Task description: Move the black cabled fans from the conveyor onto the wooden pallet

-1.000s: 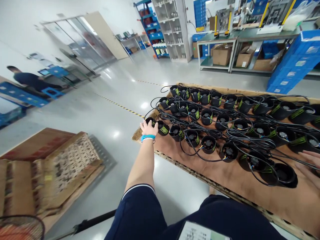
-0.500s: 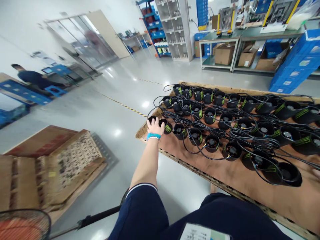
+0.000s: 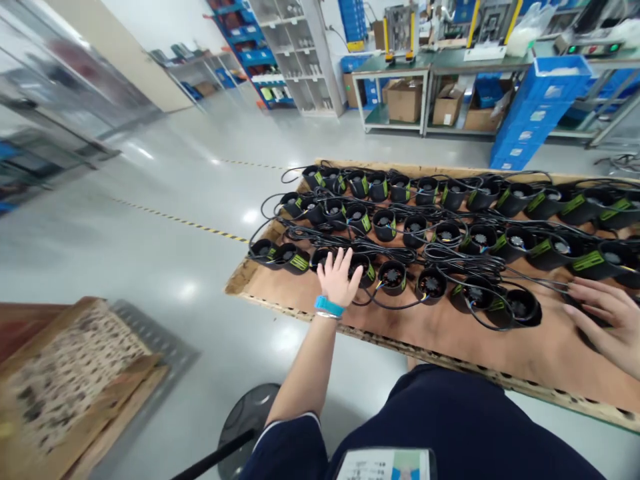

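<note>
Black cylindrical fan housings [image 3: 393,277] with yellow-green labels stand in rows on a brown board [image 3: 300,293], with bundled black cables [image 3: 465,263] between the rows. My left hand [image 3: 337,280], fingers spread and palm down, rests over two housings of the front row; whether it presses on them is hard to see. At the right edge, my right hand [image 3: 610,320] has its fingers stretched and thumb apart. It hovers by a cable and over a dark object, mostly hidden beneath it. The nearest fully visible housing [image 3: 517,307] lies tilted, with its cable looped across it.
A wooden rim [image 3: 240,277] edges the board. Stacked blue crates [image 3: 530,123] and green-topped workbenches [image 3: 395,67] stand beyond. Flattened cardboard [image 3: 85,373] lies on the floor at left. A round black base [image 3: 245,413] with a pole is beside my left arm.
My left hand has moved right along the front row, from its left-end housing to housings farther in. My right hand has come into fuller view as the camera turned right.
</note>
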The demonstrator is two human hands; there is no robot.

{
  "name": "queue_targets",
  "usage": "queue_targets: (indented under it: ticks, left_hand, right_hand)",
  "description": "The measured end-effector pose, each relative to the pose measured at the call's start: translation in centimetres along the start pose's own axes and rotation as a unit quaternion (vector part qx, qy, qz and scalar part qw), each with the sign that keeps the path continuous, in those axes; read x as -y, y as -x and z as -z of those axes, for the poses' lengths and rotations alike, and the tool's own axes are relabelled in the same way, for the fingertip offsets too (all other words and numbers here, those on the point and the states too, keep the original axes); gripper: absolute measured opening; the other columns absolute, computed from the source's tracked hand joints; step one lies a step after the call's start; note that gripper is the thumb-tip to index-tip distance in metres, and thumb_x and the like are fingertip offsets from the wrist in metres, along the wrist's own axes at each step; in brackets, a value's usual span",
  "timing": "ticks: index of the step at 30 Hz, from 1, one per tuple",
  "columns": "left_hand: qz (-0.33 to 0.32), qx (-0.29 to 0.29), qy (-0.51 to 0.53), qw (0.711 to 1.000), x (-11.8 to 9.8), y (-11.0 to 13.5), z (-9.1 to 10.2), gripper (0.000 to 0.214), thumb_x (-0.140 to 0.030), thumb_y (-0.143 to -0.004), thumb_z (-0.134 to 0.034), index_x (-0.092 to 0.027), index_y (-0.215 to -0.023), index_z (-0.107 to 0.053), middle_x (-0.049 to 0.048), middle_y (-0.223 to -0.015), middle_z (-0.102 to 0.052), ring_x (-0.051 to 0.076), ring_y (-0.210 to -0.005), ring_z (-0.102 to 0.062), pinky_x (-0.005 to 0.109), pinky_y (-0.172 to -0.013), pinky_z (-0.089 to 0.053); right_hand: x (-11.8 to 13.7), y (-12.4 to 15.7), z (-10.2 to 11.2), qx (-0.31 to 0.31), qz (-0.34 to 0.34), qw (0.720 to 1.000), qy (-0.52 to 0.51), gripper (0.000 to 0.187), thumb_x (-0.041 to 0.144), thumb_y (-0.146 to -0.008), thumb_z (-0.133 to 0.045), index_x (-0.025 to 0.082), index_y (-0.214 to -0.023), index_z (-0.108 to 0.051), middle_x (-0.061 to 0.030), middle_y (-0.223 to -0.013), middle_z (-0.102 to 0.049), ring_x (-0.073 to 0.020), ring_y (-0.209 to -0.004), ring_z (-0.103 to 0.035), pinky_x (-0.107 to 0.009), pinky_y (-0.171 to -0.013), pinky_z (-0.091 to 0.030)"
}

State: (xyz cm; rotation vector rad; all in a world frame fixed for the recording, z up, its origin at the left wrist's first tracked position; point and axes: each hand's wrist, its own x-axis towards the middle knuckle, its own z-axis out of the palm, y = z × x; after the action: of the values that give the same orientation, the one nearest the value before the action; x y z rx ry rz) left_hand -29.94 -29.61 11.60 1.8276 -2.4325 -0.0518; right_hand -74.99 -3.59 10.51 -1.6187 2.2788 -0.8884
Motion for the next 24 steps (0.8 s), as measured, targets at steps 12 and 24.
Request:
queue_targets:
  ticks: [12,24]
  left_hand:
    - [-0.203,0.042,0.068,0.976,-12.2,4.3,2.9,0.075,-0.061,-0.088,-0.041,-0.021,-0.151,-0.033,0.0109,-0.159,-0.015,0.038,-0.146,-0.01,0.065,-0.111,-0.022]
    - [-0.356,0.057,0.082,0.929,-20.0,6.5,1.6,0.095,-0.071,-0.079,-0.048,-0.019,-0.154,-0.022,0.0164,-0.159,-0.012,0.04,-0.146,-0.011,0.069,-0.11,-0.02]
  right_hand:
    - [1.3,3.5,1.8,-0.032,-0.044,0.998,-0.045,0.029,0.04,-0.086,-0.063,0.025,-0.111,-0.063,-0.0106,-0.128,-0.057,-0.0236,-0.115,-0.059,-0.035,-0.088,-0.057]
    - [2.4,8.3,3.2,-0.081,-0.135,0.984,-0.077,0.034,0.041,-0.089,-0.06,0.022,-0.118,-0.061,-0.012,-0.13,-0.053,-0.0271,-0.118,-0.056,-0.044,-0.091,-0.056]
